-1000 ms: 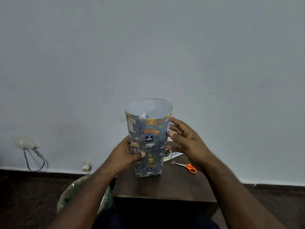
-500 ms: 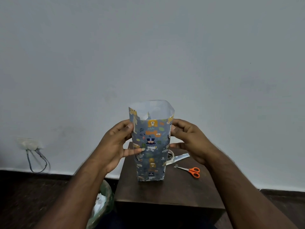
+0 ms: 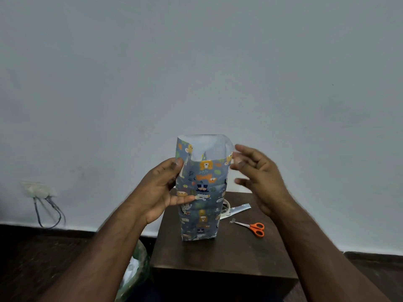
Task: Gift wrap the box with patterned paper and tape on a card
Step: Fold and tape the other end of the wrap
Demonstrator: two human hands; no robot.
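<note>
The box (image 3: 200, 192), wrapped in blue paper with cartoon animals, stands upright on a small dark table (image 3: 229, 253). Its top end is an open paper sleeve showing the white inside. My left hand (image 3: 161, 190) grips the box's left side, thumb across the front and fingers at the upper left edge. My right hand (image 3: 259, 175) hovers just right of the upper right edge, fingers spread and blurred, holding nothing. A tape roll (image 3: 225, 207) lies behind the box, partly hidden by it.
Orange-handled scissors (image 3: 253, 228) lie on the table to the right of the box, next to a paper offcut (image 3: 239, 208). A green bag (image 3: 135, 273) of scraps sits on the floor left of the table. A wall socket (image 3: 38, 189) with cables is at far left.
My right hand has come off the box's right side and opened beside the top edge. My left hand stays on the left side, and the view has shifted slightly.
</note>
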